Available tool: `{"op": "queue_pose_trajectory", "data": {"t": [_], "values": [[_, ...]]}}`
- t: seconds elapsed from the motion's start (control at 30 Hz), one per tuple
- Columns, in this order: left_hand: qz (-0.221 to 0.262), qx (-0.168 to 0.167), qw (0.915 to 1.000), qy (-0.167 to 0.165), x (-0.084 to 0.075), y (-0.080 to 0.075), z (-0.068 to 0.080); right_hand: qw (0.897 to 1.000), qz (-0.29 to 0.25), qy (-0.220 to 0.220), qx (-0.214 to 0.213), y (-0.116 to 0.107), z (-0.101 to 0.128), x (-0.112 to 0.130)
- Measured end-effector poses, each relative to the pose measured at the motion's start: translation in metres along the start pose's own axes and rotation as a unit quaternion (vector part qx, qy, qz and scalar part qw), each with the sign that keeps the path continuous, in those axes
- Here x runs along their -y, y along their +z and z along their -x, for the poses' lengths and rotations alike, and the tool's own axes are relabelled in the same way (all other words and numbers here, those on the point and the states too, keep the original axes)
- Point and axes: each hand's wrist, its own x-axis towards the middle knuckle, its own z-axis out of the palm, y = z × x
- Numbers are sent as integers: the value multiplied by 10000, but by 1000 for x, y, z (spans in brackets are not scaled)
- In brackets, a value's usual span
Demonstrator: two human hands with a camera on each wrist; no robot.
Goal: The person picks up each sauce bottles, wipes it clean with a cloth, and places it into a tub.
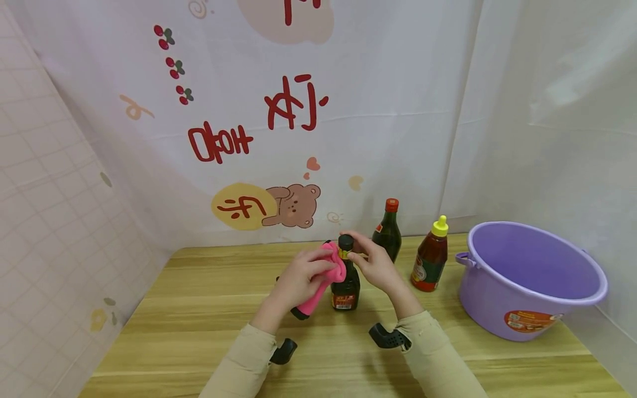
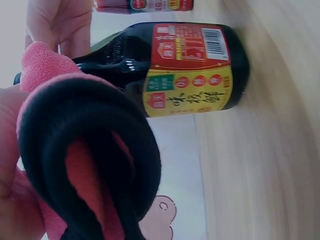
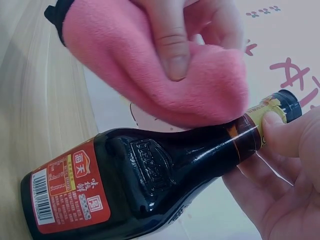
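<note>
The dark soy sauce bottle (image 1: 345, 279) stands upright on the wooden table (image 1: 199, 320), roughly at the middle of its width, with a black cap, a yellow neck band and a red and yellow label low on its body. The right hand (image 1: 374, 260) pinches the bottle's neck just under the cap, thumb on the yellow band and the other fingers curled behind the neck, as the right wrist view shows plainly. The left hand (image 1: 298, 279) grips a folded pink cloth (image 1: 325, 279) with a black edge, fingers curled around the wad, and presses it against the neck and shoulder of the bottle on the side away from the right hand. In the left wrist view the cloth's black-trimmed folds fill the foreground, and the bottle's label lies just behind them. Behind the soy sauce bottle and a little to its right stands a taller dark bottle with a red cap (image 1: 387, 231), close to the right hand's knuckles. Further right of the soy sauce bottle is a red sauce bottle with a yellow nozzle cap (image 1: 431, 255), standing apart from both. Beyond that, well apart from the soy sauce bottle at the table's right end, sits a purple plastic basin (image 1: 527, 309) with a sticker on its wall. A white printed curtain (image 1: 348, 110) hangs behind the table.
</note>
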Motion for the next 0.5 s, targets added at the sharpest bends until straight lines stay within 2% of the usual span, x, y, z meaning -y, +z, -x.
{"op": "queue_pose_trajectory", "data": {"t": [0.3, 0.5], "values": [[-8, 354, 9993, -99, 3, 6, 12, 10000, 31, 12, -25, 1, 0, -3], [-1, 460, 9988, -153, 4, 7, 16, 10000, -13, 33, -53, 2, 0, -3]]}}
